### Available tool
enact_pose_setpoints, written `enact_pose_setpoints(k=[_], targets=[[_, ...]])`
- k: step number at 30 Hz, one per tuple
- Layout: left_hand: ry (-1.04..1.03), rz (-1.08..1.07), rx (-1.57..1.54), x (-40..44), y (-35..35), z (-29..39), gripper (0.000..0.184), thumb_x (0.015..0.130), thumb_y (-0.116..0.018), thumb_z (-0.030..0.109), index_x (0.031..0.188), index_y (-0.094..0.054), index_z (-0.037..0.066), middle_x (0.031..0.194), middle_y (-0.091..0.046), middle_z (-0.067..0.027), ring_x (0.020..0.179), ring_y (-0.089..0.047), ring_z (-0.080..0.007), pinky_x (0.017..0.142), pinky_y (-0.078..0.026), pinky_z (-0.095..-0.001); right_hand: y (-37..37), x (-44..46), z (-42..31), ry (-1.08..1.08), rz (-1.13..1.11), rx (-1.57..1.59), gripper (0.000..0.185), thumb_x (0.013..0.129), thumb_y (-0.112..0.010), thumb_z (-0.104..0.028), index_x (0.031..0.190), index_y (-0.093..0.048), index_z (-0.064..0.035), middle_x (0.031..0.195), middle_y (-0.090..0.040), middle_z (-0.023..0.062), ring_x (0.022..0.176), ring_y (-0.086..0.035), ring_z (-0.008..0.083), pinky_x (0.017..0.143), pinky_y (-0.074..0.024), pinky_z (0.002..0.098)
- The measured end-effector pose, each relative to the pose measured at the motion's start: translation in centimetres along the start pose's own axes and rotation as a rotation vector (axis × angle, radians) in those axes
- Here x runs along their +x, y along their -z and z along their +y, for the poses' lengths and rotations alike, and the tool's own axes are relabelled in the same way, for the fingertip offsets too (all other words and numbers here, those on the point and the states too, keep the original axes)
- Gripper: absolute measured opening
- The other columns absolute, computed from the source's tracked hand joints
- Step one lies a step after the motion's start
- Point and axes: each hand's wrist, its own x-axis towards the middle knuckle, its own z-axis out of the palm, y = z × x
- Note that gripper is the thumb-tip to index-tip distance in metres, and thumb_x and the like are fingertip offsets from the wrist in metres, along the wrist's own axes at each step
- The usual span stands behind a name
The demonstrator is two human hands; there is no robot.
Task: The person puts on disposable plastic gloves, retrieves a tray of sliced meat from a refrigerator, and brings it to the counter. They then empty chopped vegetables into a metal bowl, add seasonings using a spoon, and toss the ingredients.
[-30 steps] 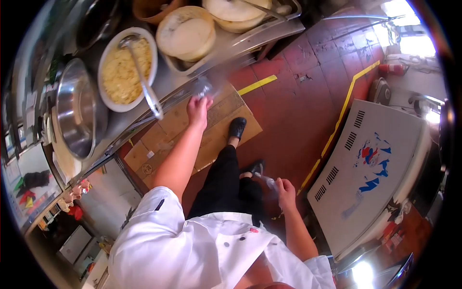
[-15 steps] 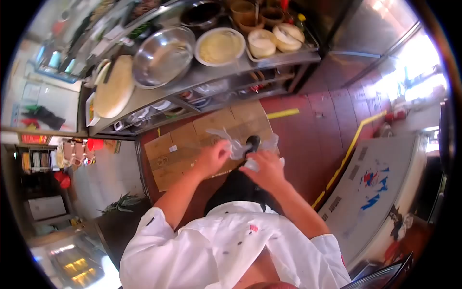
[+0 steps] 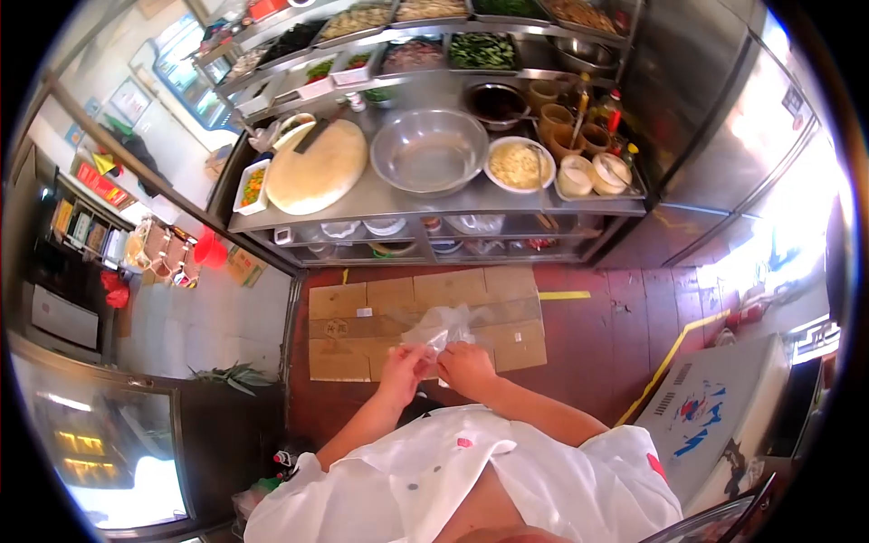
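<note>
A clear plastic bag (image 3: 441,328) hangs in front of my body, over the cardboard on the floor. My left hand (image 3: 409,366) pinches its near edge from the left. Close beside it, my right hand (image 3: 465,364) grips the same bag from the right, fingers curled in. The two hands almost touch. The bag's far end spreads out loosely beyond my fingers. I cannot make out anything inside it.
Ahead stands a steel counter (image 3: 398,206) with a round cutting board (image 3: 317,166), a cleaver (image 3: 313,136), a metal basin (image 3: 429,149), a white bowl (image 3: 519,166) and seasoning pots (image 3: 577,175). Flattened cardboard (image 3: 380,303) lies on the floor. A white chest freezer (image 3: 711,403) stands right.
My view has levelled and lifted towards the counter. My hands have come together on the plastic bag, which was stretched between them and further apart before.
</note>
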Motion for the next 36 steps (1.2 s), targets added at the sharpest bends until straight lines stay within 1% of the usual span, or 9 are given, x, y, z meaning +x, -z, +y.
enact_pose_setpoints(k=[4, 8, 11, 15, 18, 21, 26, 33, 36], targets=[[-0.012, -0.026, 0.027, 0.1, 4.9, 2.9, 0.007, 0.098, -0.063, 0.012, 0.101, -0.059, 0.007, 0.097, -0.069, -0.0087, 0.090, -0.070, -0.0213, 0.082, -0.058, -0.0351, -3.0, 4.5, -4.1, 0.007, -0.038, 0.016, 0.017, 0.086, -0.068, -0.028, 0.089, -0.069, -0.0111, 0.089, -0.066, 0.0080, 0.084, -0.069, 0.0280, 0.071, -0.0566, 0.0418], [0.053, -0.029, -0.006, 1.3, 10.3, 8.7, 0.009, 0.096, -0.068, 0.014, 0.101, -0.064, 0.007, 0.097, -0.068, -0.0035, 0.088, -0.066, -0.0147, 0.076, -0.053, -0.0262, -4.7, 9.5, -9.4, -0.052, -0.086, 0.113, 0.019, 0.090, -0.067, -0.032, 0.090, -0.069, -0.0127, 0.094, -0.067, 0.0082, 0.082, -0.070, 0.0309, 0.069, -0.0564, 0.0443], [0.017, -0.011, -0.001, 3.4, 13.2, 12.9, 0.012, 0.096, -0.069, 0.016, 0.102, -0.065, 0.006, 0.094, -0.067, -0.0023, 0.085, -0.064, -0.0126, 0.076, -0.051, -0.0254, -6.1, 13.5, -11.1, -0.154, -0.080, 0.277, 0.024, 0.092, -0.067, -0.035, 0.095, -0.071, -0.0114, 0.096, -0.068, 0.0091, 0.083, -0.069, 0.0314, 0.070, -0.0556, 0.0435], [-0.175, -0.012, 0.402, 6.1, 15.6, 17.8, 0.017, 0.096, -0.070, 0.021, 0.102, -0.069, 0.004, 0.090, -0.068, -0.0014, 0.082, -0.063, -0.0100, 0.075, -0.051, -0.0252, -6.8, 17.7, -11.6, -0.345, -0.122, 0.458, 0.035, 0.092, -0.065, -0.043, 0.103, -0.073, -0.0108, 0.099, -0.070, 0.0101, 0.089, -0.069, 0.0298, 0.076, -0.0545, 0.0410], [-0.239, 0.009, 0.611, 6.5, 13.5, 21.8, 0.019, 0.095, -0.071, 0.021, 0.101, -0.071, 0.003, 0.088, -0.069, -0.0008, 0.079, -0.061, -0.0083, 0.074, -0.050, -0.0247, -6.5, 20.9, -10.5, -0.366, -0.084, 0.495, 0.042, 0.093, -0.064, -0.049, 0.100, -0.073, -0.0088, 0.091, -0.071, 0.0114, 0.085, -0.069, 0.0302, 0.075, -0.0541, 0.0409], [-0.303, 0.004, 0.776, 7.9, 10.8, 24.5, 0.018, 0.094, -0.073, 0.018, 0.098, -0.070, 0.001, 0.084, -0.067, 0.0001, 0.076, -0.059, -0.0072, 0.071, -0.049, -0.0246, -3.9, 25.0, -9.1, -0.518, -0.210, 0.660, 0.044, 0.093, -0.067, -0.049, 0.101, -0.074, -0.0064, 0.087, -0.072, 0.0128, 0.076, -0.068, 0.0252, 0.070, -0.0531, 0.0365], [-0.313, 0.055, 1.068, 12.3, 7.2, 29.2, 0.021, 0.085, -0.081, 0.018, 0.089, -0.067, 0.003, 0.079, -0.065, 0.0003, 0.072, -0.058, -0.0078, 0.065, -0.048, -0.0255, -2.0, 31.1, -4.2, -0.403, -0.228, 0.724, 0.049, 0.093, -0.066, -0.053, 0.099, -0.076, -0.0053, 0.082, -0.072, 0.0113, 0.072, -0.064, 0.0181, 0.068, -0.0511, 0.0329], [-0.331, -0.171, 1.321, 17.1, -0.6, 34.0, 0.034, 0.079, -0.087, 0.027, 0.077, -0.062, 0.004, 0.072, -0.064, -0.0020, 0.067, -0.055, -0.0094, 0.060, -0.047, -0.0277, 5.0, 36.8, 2.7, -0.356, -0.432, 0.780, 0.039, 0.094, -0.069, -0.044, 0.098, -0.075, -0.0052, 0.076, -0.066, 0.0051, 0.070, -0.056, 0.0117, 0.063, -0.0469, 0.0304], [-0.322, -0.237, 1.233, 19.4, -2.9, 36.0, 0.039, 0.079, -0.087, 0.028, 0.071, -0.055, 0.007, 0.068, -0.058, 0.0016, 0.063, -0.049, -0.0082, 0.055, -0.043, -0.0282, 4.0, 38.4, 6.4, -0.337, -0.341, 0.892, 0.037, 0.096, -0.067, -0.041, 0.095, -0.074, -0.0048, 0.077, -0.067, 0.0082, 0.070, -0.057, 0.0133, 0.064, -0.0478, 0.0328]])
